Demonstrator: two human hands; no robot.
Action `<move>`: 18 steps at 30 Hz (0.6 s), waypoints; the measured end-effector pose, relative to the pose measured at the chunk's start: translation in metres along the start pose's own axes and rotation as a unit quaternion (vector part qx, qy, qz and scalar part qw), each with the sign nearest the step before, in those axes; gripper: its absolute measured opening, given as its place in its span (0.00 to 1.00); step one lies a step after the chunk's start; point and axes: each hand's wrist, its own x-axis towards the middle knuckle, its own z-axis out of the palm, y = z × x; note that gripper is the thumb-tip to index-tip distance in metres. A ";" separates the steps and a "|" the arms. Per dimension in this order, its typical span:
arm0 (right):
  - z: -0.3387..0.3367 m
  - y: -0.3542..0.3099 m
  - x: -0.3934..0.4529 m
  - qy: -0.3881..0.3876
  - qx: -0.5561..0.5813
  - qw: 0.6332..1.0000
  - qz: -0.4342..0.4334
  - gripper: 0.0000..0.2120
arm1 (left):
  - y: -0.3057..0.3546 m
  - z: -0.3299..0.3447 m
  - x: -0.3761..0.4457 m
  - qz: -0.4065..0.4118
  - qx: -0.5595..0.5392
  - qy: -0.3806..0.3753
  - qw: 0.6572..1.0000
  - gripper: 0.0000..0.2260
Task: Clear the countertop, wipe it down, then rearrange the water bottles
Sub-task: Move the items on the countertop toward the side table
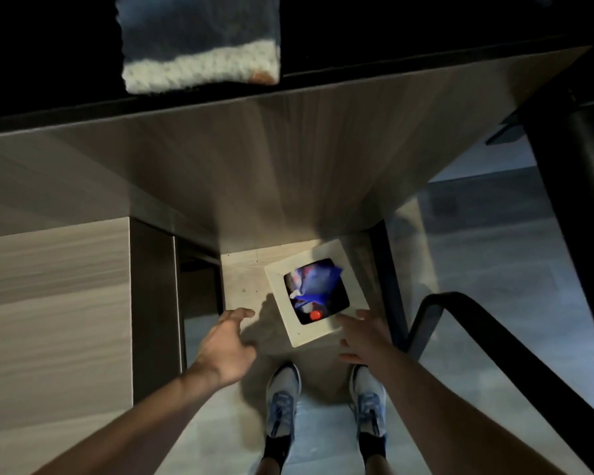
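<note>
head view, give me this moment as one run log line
stage: clearing | left hand: open, empty | right hand: open, fingers at bin rim | bin: holds blue wrapper, red cap | cloth: on countertop

Looking down, I have open floor between my left hand (228,351) and right hand (366,341), with only my shoes (326,402) below them. Ahead, the bin (314,298) sits under the counter's edge (254,108), its square opening partly filled with blue wrappers (314,282) and a red cap (315,315), so little room is left inside. A wooden cabinet (55,320) walls off the left side, and a black chair frame (487,323) crowds the right.
</note>
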 end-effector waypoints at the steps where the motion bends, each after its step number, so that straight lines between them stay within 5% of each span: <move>1: -0.001 0.003 -0.002 0.008 -0.018 1.000 -0.022 0.23 | 0.008 -0.003 -0.005 0.008 0.006 -0.003 1.000 0.28; 5: -0.035 0.013 -0.036 0.022 -0.143 0.982 -0.117 0.31 | 0.042 -0.015 -0.043 0.054 0.039 -0.015 0.998 0.30; 8: -0.068 -0.013 -0.130 0.042 -0.157 0.977 -0.135 0.17 | 0.071 -0.031 -0.092 0.099 0.062 -0.017 0.993 0.29; 18: -0.159 -0.008 -0.392 0.113 -0.125 0.949 -0.266 0.26 | 0.155 -0.094 -0.295 0.243 0.099 0.047 0.964 0.25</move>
